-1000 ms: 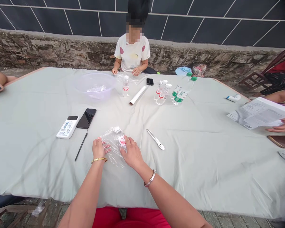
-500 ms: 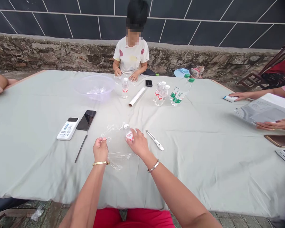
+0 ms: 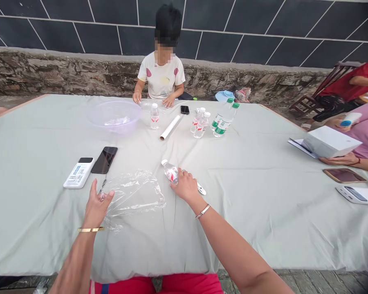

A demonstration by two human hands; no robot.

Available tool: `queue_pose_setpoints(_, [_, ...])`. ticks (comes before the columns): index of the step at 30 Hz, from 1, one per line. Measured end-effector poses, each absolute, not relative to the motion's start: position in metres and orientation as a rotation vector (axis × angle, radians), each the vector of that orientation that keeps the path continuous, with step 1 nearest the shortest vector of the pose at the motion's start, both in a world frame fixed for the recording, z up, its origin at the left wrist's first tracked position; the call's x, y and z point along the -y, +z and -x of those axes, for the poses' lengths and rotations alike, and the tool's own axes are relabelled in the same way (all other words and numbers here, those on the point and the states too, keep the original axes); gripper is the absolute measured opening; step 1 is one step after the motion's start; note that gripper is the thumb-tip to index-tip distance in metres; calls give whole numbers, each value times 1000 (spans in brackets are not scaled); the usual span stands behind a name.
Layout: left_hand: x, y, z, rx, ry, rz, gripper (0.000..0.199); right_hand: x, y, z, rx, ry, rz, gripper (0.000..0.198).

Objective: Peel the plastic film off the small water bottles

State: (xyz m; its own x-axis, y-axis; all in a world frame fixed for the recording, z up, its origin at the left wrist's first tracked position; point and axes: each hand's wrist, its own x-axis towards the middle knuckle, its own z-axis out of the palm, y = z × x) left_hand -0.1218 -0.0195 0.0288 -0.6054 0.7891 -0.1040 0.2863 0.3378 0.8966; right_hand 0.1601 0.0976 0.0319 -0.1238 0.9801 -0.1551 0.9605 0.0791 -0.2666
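My right hand [image 3: 185,185] is wrapped round a small clear water bottle [image 3: 171,173] with a white cap and red-and-white label. The bottle leans to the left, its capped end pointing away from me. Partly hidden behind that hand lies a white utility knife [image 3: 201,188]. My left hand [image 3: 98,202] has its thumb and forefinger spread apart at the left edge of a sheet of clear plastic film [image 3: 138,192]. Crumpled film touches the fingers there. The sheet lies wrinkled on the cloth between both hands.
Left stand a white power bank [image 3: 79,173] and a black phone [image 3: 104,160]. Farther back are a translucent purple basin [image 3: 93,116], a film roll [image 3: 170,127], a small bottle [image 3: 154,117] and green-capped bottles [image 3: 223,122]. A person [image 3: 161,77] sits opposite; another at right holds a white box [image 3: 331,141].
My right hand has tilted the bottle and moved it right, off the film and over the knife. My left hand has moved left and its fingers have spread; the film lies farther left.
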Motion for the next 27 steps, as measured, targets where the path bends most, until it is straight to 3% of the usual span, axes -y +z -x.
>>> queue_pose_setpoints(4, [26,39,135,-1865,606,-1408,95,-113,35,-172,2082,846,2002,50])
queue_pose_setpoints(7, [21,37,140,-1923,187,-1581,83,-121,34,-177,1965,1058,1901,46])
queue_pose_setpoints(11, [8,33,136,-2019,-114,-1751,73,-131,19,-169,1644,1067,1584,58])
queue_pose_setpoints(19, [1,36,125,-1953,-342,-1927,67,-154,-8,-163,1405,891,1442,74])
queue_pose_setpoints(21, [-1,38,125,-1968,-401,-1954,58,-149,-2,-171,1485,877,1492,76])
queue_pose_setpoints(25, [-8,56,111,-1979,-512,-1962,33,-110,28,-180,1607,656,1625,51])
queue_pose_setpoints(27, [-9,73,94,-1899,-457,-2021,26,-81,47,-171,1745,672,1448,44])
